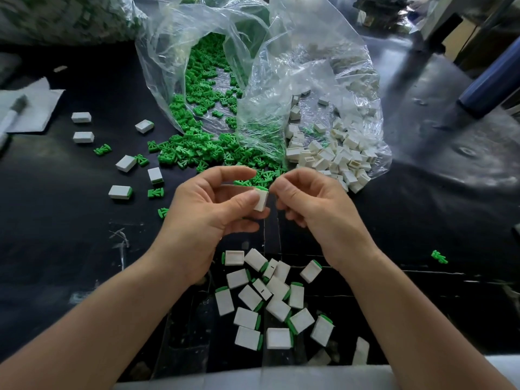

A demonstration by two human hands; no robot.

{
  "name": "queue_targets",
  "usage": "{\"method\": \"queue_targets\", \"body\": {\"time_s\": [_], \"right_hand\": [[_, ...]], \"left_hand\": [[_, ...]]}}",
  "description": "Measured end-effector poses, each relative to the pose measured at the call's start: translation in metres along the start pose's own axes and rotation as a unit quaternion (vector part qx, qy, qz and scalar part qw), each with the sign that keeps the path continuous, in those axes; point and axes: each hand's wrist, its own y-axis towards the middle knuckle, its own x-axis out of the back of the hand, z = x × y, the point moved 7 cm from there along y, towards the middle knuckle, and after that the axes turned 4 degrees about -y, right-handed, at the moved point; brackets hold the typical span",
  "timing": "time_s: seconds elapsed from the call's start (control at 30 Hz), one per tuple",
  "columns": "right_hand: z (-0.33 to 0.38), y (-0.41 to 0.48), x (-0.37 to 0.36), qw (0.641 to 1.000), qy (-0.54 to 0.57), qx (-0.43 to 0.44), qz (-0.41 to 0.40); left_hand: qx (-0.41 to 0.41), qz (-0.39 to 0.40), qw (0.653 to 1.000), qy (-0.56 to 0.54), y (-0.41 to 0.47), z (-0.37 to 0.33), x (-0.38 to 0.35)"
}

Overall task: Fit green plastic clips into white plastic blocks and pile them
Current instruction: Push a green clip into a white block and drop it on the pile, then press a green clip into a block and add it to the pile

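My left hand (213, 204) pinches a white block (261, 200) between thumb and fingers, with a green clip (261, 188) showing at the block's top. My right hand (308, 202) hovers just right of the block, its fingers curled and its thumb near the clip; I cannot tell whether it touches. Loose green clips (197, 153) spill from a clear bag (174, 52) behind my hands. Empty white blocks (332, 159) lie in a second clear bag (323, 57) to the right. Several fitted blocks (270, 302) lie piled near the front edge.
More fitted blocks (120, 191) and stray clips (155, 193) are scattered on the dark table (56, 249) at the left. A marker (12, 114) lies on white paper (39, 108) at far left. One clip (439, 257) sits alone at right. A dark blue cylinder (492, 83) stands far right.
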Motion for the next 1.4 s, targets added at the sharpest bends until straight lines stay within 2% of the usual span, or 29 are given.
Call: {"method": "queue_targets", "body": {"time_s": [0.17,0.3,0.5,0.6,0.77,0.87,0.97,1.13,1.3,1.4], "right_hand": [[0.002,0.000,-0.003,0.999,-0.018,0.046,0.009],[0.003,0.000,-0.001,0.998,-0.034,0.044,0.004],[-0.001,-0.001,0.002,0.999,-0.009,-0.022,0.029],[-0.005,-0.002,-0.001,0.998,-0.036,-0.037,0.024],[-0.002,0.002,0.023,0.996,-0.063,-0.024,-0.054],[0.000,0.003,0.019,0.994,-0.106,0.003,-0.027],[-0.003,0.004,0.017,0.981,-0.190,0.018,-0.046],[-0.002,0.010,0.047,0.940,-0.307,0.028,-0.145],[-0.007,0.014,0.081,0.897,-0.389,-0.007,-0.208],[-0.016,0.017,0.094,0.878,-0.426,-0.044,-0.214]], "left_hand": [[-0.027,0.002,0.996,0.081,0.000,-0.003,0.002],[-0.031,0.003,0.993,0.115,-0.001,-0.004,0.000],[-0.017,0.023,0.994,0.108,-0.002,-0.005,-0.003],[-0.013,0.028,0.994,0.109,-0.002,-0.006,-0.005],[-0.020,0.006,0.993,0.113,-0.002,-0.009,0.002],[-0.023,0.006,0.994,0.105,-0.003,-0.011,0.002],[-0.014,0.037,0.993,0.109,-0.004,-0.009,-0.004],[0.018,0.165,0.975,0.149,-0.014,-0.005,-0.024],[0.020,0.089,0.986,0.138,-0.008,-0.006,-0.012],[0.021,0.052,0.991,0.121,-0.005,-0.007,-0.006]]}}
